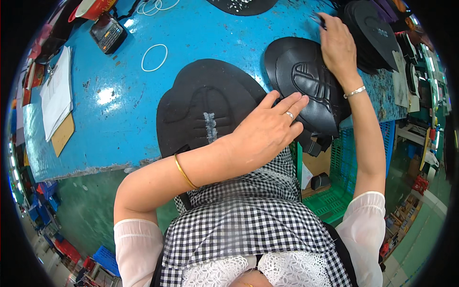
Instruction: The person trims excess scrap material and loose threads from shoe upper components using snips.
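My left hand (265, 131) reaches across to the right, palm down with its fingers apart. Its fingertips rest at the left edge of a glossy black stitched panel (308, 81) with a zip and raised seams. Beneath my left wrist lies a matte black rounded panel (210, 95) with a whitish strip down its middle. Beyond the glossy panel's upper right edge, my right hand (338, 48) is closed on a small dark tool (318, 20) with a shiny tip. Its exact kind cannot be made out.
On the right stands a stack of black panels (370, 33). A white ring (154, 58), a calculator (108, 33) and papers (56, 98) lie on the blue table (114, 138). Below the table's right side is a green crate (330, 203). Another black panel (244, 5) lies at the far edge.
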A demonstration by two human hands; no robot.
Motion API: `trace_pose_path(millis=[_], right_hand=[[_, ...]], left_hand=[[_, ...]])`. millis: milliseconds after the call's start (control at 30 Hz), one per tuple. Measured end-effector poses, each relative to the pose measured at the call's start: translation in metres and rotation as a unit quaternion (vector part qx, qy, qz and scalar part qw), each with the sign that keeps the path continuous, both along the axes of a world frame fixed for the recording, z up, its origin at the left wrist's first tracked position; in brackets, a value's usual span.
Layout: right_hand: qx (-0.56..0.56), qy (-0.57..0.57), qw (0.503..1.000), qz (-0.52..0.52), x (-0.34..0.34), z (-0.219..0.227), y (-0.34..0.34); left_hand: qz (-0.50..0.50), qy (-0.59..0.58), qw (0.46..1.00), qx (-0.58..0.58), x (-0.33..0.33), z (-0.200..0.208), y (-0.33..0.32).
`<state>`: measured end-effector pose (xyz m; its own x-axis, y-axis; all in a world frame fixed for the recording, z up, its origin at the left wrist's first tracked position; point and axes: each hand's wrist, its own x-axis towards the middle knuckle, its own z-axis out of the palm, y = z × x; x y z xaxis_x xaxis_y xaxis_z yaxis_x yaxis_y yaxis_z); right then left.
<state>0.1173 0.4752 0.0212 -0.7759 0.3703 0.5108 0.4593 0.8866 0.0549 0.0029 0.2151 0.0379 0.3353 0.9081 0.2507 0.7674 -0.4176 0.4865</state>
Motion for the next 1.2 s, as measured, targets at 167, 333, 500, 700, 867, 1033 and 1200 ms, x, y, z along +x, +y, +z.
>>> trace_pose_path(millis=[167,333,500,700,867,1033,1200], right_hand=[[-0.044,-0.029,0.998,0.038,-0.014,0.008,-0.053],[-0.095,0.03,0.994,0.037,-0.007,0.003,-0.05],[-0.134,0.122,0.983,-0.032,0.004,0.018,-0.036],[-0.309,-0.047,0.917,0.247,-0.005,0.05,-0.177],[-0.279,-0.202,0.894,0.285,-0.01,0.028,-0.22],[-0.356,-0.251,0.851,0.294,-0.014,0.043,-0.2],[-0.665,-0.028,0.733,0.141,-0.001,0.036,-0.177]], left_hand=[[0.008,-0.003,1.0,0.004,0.0,-0.007,-0.001],[0.015,0.001,1.0,0.014,0.004,-0.007,-0.003],[-0.015,-0.113,0.993,0.033,-0.033,-0.003,0.002],[0.182,-0.536,0.816,-0.116,-0.137,0.039,-0.063],[0.246,-0.654,0.711,-0.079,-0.197,0.062,-0.109],[0.379,-0.4,0.834,0.029,-0.22,0.067,-0.125],[0.189,-0.221,0.934,-0.206,-0.156,0.055,-0.08]])
